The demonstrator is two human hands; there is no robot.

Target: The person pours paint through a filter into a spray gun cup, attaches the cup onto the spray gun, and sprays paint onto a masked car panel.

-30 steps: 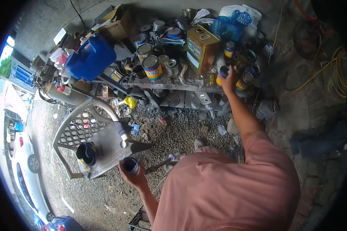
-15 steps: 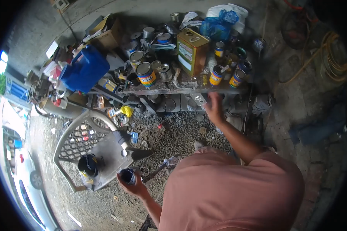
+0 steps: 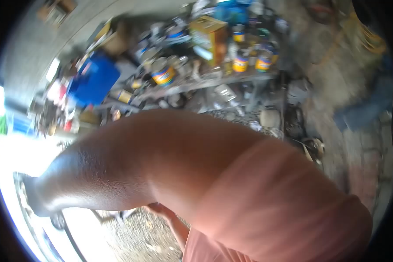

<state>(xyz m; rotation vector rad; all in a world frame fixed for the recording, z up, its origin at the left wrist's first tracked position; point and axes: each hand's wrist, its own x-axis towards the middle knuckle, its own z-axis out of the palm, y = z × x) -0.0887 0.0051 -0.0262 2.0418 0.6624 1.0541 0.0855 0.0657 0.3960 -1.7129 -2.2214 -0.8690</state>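
A person's bare right arm [image 3: 161, 161], blurred and very near the camera, crosses the middle of the view from a dusty-pink short sleeve [image 3: 284, 196] on the right towards the bright left edge. Its hand cannot be made out, so I cannot tell how far open those fingers are or whether they grip anything. Below the arm, the bare left hand [image 3: 160, 210] shows only in part (the wrist is clear enough); its fingers are largely covered, and I cannot tell how they are bent or what they have hold of.

Beyond the arm stands a long, cluttered, greyish table [image 3: 231, 80]. On it, near the front edge and well apart from the left hand, are a round metal paint can with a yellow, orange and blue label [image 3: 163, 76] and, farther right, two smaller yellow-and-blue-labelled cans [image 3: 240, 63] side by side, all upright. Another small yellow-and-blue can [image 3: 239, 33] stands behind those two. Between the large can and the pair rises a rectangular golden metal tin [image 3: 207, 39], with a translucent blue plastic bag [image 3: 233, 11] behind it. A big blue plastic container [image 3: 94, 78] sits to the left. Pale gravel [image 3: 139, 236] shows under the arm.
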